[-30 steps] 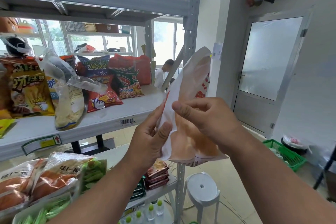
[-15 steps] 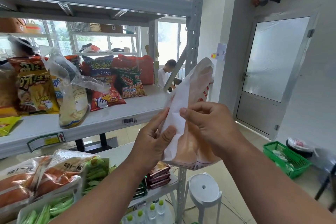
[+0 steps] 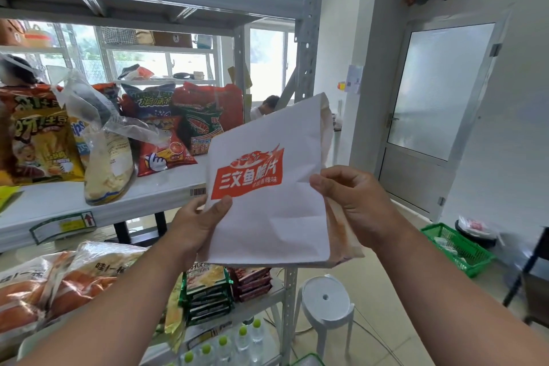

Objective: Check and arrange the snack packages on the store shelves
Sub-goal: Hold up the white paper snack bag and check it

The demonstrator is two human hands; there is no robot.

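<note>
I hold a white snack package (image 3: 276,217) with a red printed label in front of the shelf's right post, its printed face turned to me. My left hand (image 3: 194,224) pinches its lower left edge, thumb on the front. My right hand (image 3: 353,205) grips its right edge, where orange crisps show through a clear side. The middle shelf (image 3: 59,202) carries several chip bags, among them a yellow bag (image 3: 41,140), a clear bag of pale crisps (image 3: 107,166) and a red bag (image 3: 162,147).
The lower shelf holds orange-filled bags (image 3: 74,276) and stacked green packs (image 3: 208,291); small bottles (image 3: 243,336) stand below. A white stool (image 3: 325,303) sits by the post, a green basket (image 3: 457,246) on the floor at right, a door (image 3: 436,104) beyond.
The package has turned from edge-on to face me, so its red label now shows. Both hands shifted to its side edges and moved slightly apart.
</note>
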